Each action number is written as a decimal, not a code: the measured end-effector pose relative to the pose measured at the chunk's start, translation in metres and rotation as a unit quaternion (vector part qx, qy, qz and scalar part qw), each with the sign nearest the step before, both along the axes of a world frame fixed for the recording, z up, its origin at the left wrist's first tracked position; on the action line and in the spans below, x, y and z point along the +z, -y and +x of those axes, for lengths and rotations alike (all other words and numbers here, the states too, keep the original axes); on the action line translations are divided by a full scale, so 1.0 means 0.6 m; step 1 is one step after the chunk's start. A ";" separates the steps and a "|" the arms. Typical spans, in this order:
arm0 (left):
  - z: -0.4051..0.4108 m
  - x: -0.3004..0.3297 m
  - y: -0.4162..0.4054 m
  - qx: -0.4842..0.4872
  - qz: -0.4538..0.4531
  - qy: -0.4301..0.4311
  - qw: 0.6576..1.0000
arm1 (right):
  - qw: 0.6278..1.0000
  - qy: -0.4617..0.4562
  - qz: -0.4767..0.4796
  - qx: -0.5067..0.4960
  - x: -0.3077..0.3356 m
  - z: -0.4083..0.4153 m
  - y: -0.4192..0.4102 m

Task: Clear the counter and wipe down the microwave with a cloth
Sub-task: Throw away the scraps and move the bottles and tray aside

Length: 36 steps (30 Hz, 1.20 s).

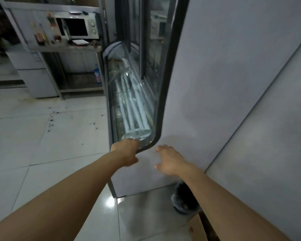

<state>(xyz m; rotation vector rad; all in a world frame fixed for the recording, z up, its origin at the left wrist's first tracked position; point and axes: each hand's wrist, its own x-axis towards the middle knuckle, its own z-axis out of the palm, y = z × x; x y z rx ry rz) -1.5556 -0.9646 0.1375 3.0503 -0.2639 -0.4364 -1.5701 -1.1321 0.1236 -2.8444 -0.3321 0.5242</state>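
Glossy, light-reflecting tiles on the floor (pixel 42 136), speckled with dark crumbs near the steel shelf unit's foot. Clear glass (pixel 134 105) in a dark rubbery frame on the display case, beside its smooth matt grey side panel (pixel 215 84). Brushed metal on the shelf unit (pixel 59 47), glossy white casing on the microwave (pixel 80 28), brown cardboard (pixel 196 226) at the floor's lower right edge.

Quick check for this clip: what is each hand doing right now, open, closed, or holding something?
Left hand: closed around the edge of the glass cabinet door.
Right hand: open, empty, fingers spread at the grey panel; contact cannot be told.
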 end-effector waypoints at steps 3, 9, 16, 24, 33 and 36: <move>-0.011 0.015 -0.097 0.024 -0.010 0.015 1.000 | 1.000 0.011 0.004 0.026 0.020 0.002 -0.090; -0.034 0.045 -0.305 0.058 -0.007 0.029 0.998 | 0.997 0.016 0.010 0.072 0.065 0.008 -0.289; -0.052 0.080 -0.534 0.132 -0.018 0.040 0.990 | 0.992 0.035 0.011 0.123 0.115 0.031 -0.505; -0.008 0.094 -0.708 0.207 -0.046 0.030 0.977 | 0.987 0.041 0.000 0.153 0.134 0.119 -0.676; 0.202 0.095 -0.853 0.227 -0.030 0.049 0.972 | 0.983 0.062 0.033 0.172 0.129 0.353 -0.844; 0.295 0.101 -0.902 0.237 -0.028 0.042 0.970 | 0.982 0.055 0.041 0.175 0.132 0.446 -0.893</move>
